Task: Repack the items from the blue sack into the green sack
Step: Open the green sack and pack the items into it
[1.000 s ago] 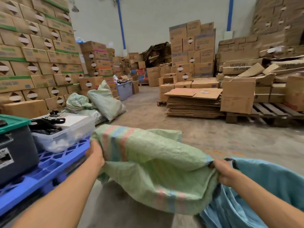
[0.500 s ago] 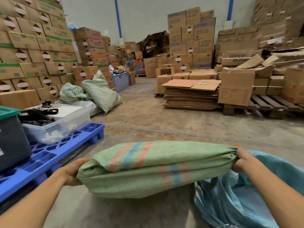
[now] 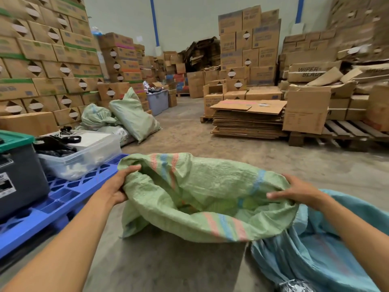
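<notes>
A green woven sack point(image 3: 210, 182) with pink and blue stripes hangs in front of me over the concrete floor, its mouth spread wide and facing me. My left hand point(image 3: 117, 186) grips the left side of the rim. My right hand point(image 3: 294, 191) grips the right side of the rim. The inside looks empty as far as I can see. A blue sack point(image 3: 328, 249) lies crumpled at the lower right under my right forearm, with something silvery point(image 3: 294, 286) showing in it at the bottom edge.
A blue plastic pallet point(image 3: 52, 207) at the left carries a dark bin with a green lid point(image 3: 19, 175) and a clear tub point(image 3: 84, 157). Filled green sacks point(image 3: 130, 114) lean against stacked cartons. Flat cardboard point(image 3: 248, 119) and a wooden pallet point(image 3: 336, 135) lie ahead right.
The green sack was held flat and stretched between both hands. Now its mouth is pulled open toward me and my hands sit on opposite sides of the rim.
</notes>
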A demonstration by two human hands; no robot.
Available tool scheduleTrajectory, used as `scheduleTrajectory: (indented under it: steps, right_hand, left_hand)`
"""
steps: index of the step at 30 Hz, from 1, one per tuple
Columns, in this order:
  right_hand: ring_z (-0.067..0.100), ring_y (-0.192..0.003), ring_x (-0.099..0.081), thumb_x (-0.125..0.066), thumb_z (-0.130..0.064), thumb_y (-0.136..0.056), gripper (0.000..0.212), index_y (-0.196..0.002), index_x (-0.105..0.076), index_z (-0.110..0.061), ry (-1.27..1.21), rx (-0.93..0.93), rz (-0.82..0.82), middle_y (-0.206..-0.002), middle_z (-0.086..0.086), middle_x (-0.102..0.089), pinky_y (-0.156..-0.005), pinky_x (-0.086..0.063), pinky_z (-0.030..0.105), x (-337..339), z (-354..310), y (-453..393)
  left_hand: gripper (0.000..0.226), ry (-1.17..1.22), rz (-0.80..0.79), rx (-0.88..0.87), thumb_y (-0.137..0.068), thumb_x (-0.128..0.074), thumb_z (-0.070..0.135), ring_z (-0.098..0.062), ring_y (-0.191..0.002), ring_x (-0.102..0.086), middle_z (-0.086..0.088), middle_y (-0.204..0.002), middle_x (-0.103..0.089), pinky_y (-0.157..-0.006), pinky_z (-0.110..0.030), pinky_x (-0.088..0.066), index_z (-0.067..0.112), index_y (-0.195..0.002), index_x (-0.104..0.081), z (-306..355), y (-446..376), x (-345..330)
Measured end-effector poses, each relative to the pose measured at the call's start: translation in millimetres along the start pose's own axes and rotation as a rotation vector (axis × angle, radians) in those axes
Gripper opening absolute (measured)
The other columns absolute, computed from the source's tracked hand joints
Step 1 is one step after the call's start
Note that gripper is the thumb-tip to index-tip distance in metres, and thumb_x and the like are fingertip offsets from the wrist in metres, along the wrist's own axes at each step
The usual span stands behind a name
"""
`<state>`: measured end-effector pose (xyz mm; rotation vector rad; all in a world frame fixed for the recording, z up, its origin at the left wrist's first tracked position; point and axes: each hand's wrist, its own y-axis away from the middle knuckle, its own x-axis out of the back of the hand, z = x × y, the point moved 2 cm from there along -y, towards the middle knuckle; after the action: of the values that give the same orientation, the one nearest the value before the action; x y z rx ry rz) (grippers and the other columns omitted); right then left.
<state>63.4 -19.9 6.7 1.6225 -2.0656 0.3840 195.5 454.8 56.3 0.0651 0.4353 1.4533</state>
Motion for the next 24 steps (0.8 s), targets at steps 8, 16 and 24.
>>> scheduleTrajectory:
  steps: [8,16,24]
  right_hand:
    - [0.033,-0.081,-0.06,-0.057,-0.003,-0.078,0.046,-0.117,-0.054,-0.028,0.482,0.025,0.624,-0.092,0.015,-0.067,-0.073,-0.053,0.042,9,-9,-2]
    - [0.032,-0.113,-0.05,-0.061,-0.033,-0.085,0.042,-0.124,-0.054,-0.02,0.626,0.049,0.572,-0.121,0.011,-0.059,-0.097,-0.042,0.044,-14,-27,-1]
    - [0.006,-0.096,-0.06,-0.053,-0.05,-0.096,0.036,-0.121,-0.06,-0.027,0.421,0.404,-0.535,-0.113,-0.007,-0.066,-0.09,-0.052,0.032,-157,-72,59]
  left_hand:
    - [0.036,-0.736,0.664,-0.279,-0.079,-0.06,0.005,-0.036,-0.109,-0.056,-0.02,-0.112,-0.066,-0.092,-0.041,-0.048,0.009,-0.113,-0.068,-2,-1,18]
    - [0.025,-0.443,0.469,-0.054,-0.089,-0.032,0.005,-0.035,-0.082,-0.059,-0.02,-0.092,-0.06,-0.068,-0.038,-0.047,-0.002,-0.094,-0.056,-2,4,4]
    - [0.04,0.142,0.341,0.075,-0.097,-0.028,0.024,-0.031,-0.077,-0.058,-0.013,-0.08,-0.064,-0.079,-0.037,-0.046,0.01,-0.069,-0.053,-5,36,-34]
